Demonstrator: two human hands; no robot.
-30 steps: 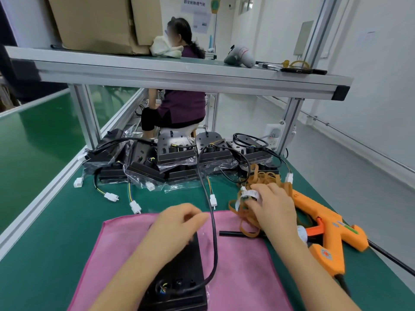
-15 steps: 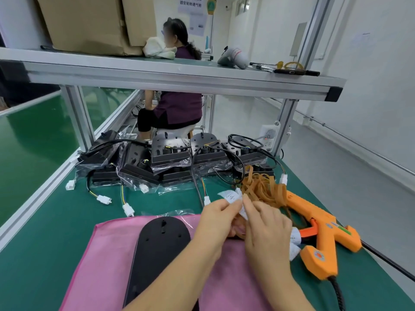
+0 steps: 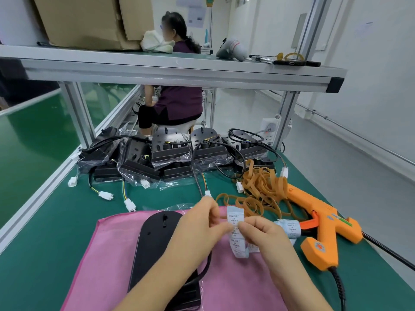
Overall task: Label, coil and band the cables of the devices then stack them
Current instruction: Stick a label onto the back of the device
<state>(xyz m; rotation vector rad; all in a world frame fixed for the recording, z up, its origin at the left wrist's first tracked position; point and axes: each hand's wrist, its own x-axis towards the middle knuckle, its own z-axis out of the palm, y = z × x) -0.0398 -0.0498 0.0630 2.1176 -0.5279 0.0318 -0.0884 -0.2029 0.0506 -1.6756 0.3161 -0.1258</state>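
Pinching a strip of labels (image 3: pixel 234 217) with left hand (image 3: pixel 202 223) and right hand (image 3: pixel 258 230), fingertips of both clamped on it, just above the pink cloth (image 3: pixel 107 254) bearing the black device (image 3: pixel 155 239), near a heap of rubber bands (image 3: pixel 265 187).

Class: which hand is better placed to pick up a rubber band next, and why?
Likely the right hand: the rubber bands lie just beyond it on its side; the left hand would have to cross the label strip both pinch.
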